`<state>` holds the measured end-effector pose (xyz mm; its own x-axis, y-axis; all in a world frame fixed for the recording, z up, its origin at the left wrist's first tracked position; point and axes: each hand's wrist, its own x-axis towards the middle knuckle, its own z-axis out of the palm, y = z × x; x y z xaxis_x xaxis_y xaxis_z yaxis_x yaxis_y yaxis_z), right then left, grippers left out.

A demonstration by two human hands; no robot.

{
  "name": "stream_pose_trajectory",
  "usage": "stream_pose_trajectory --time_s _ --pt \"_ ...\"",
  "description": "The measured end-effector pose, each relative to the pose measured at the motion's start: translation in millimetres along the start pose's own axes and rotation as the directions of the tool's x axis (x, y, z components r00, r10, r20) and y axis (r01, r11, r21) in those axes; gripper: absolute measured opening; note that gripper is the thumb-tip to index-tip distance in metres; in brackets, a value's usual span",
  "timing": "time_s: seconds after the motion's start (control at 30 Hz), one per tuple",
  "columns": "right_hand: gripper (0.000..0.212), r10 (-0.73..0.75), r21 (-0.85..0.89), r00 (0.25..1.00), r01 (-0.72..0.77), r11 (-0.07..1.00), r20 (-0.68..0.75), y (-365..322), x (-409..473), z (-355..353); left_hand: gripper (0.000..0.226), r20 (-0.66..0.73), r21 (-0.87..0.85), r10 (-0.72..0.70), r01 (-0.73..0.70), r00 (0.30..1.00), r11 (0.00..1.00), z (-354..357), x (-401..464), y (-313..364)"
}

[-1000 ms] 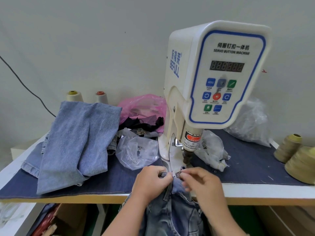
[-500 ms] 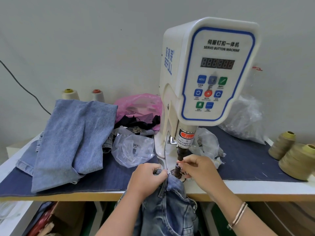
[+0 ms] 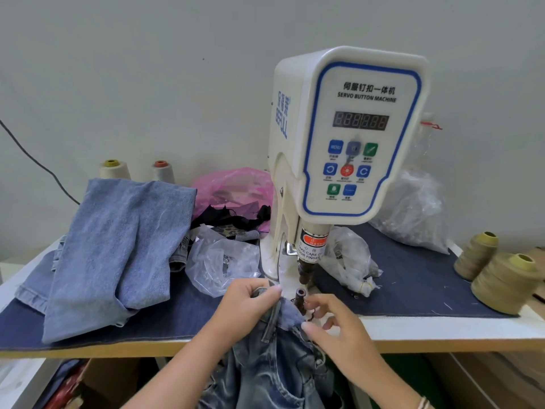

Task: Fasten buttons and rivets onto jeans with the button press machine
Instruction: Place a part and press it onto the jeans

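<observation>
The white servo button machine [image 3: 348, 137] stands on the table, its upper punch [image 3: 305, 271] raised above the small dark lower die [image 3: 300, 298]. A pair of washed blue jeans [image 3: 277, 367] hangs over the table's front edge, with the waistband corner [image 3: 287, 315] lying just in front of the die. My left hand [image 3: 250, 305] grips the waistband on the left. My right hand [image 3: 333, 323] hovers right of the die, fingers loosely curved, thumb tip touching the denim edge. I see nothing held in it.
Folded light-blue jeans [image 3: 118, 246] lie on the dark denim mat [image 3: 413, 284] at the left. Clear plastic bags [image 3: 224, 264] flank the machine, and a pink bag [image 3: 236, 187] sits behind. Olive thread cones [image 3: 507, 281] stand at the right, two pale cones [image 3: 113, 169] at the back left.
My right hand has drawn back from the lower die, which now stands uncovered. The left hand keeps its grip on the waistband. The camera has shifted slightly.
</observation>
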<state>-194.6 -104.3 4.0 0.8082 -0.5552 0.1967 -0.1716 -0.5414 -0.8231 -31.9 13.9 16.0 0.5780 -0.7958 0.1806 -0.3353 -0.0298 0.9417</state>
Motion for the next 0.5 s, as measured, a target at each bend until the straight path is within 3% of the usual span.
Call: stream_pose_trajectory --time_s 0.13,0.2,0.3,0.4,0.5 --pt "0.059 0.054 0.052 0.966 -0.069 0.996 0.254 -0.4 -6.2 -12.2 0.042 -0.153 -0.256 -0.029 -0.012 0.988 0.967 -6.9 6.7 39.4" --pt "0.070 0.103 0.029 0.920 -0.123 0.992 0.379 -8.8 -4.5 -14.7 0.039 -0.160 -0.369 -0.029 -0.033 0.987 0.929 -9.8 10.7 57.1" --pt "0.050 0.102 0.122 0.849 -0.191 0.974 0.518 -21.4 0.8 -15.1 0.049 -0.092 -0.400 0.014 -0.049 0.996 0.915 -13.9 16.0 76.6" --pt "0.035 0.113 0.361 0.871 -0.312 0.879 0.478 -22.1 1.3 -20.0 0.061 -0.015 -0.235 0.033 -0.035 0.999 0.971 -30.5 21.9 79.9" --pt "0.023 0.209 0.557 0.864 -0.463 0.690 0.458 -13.3 4.0 -21.8 0.062 0.180 0.183 -0.033 -0.001 0.983 0.983 -52.7 20.3 60.4"
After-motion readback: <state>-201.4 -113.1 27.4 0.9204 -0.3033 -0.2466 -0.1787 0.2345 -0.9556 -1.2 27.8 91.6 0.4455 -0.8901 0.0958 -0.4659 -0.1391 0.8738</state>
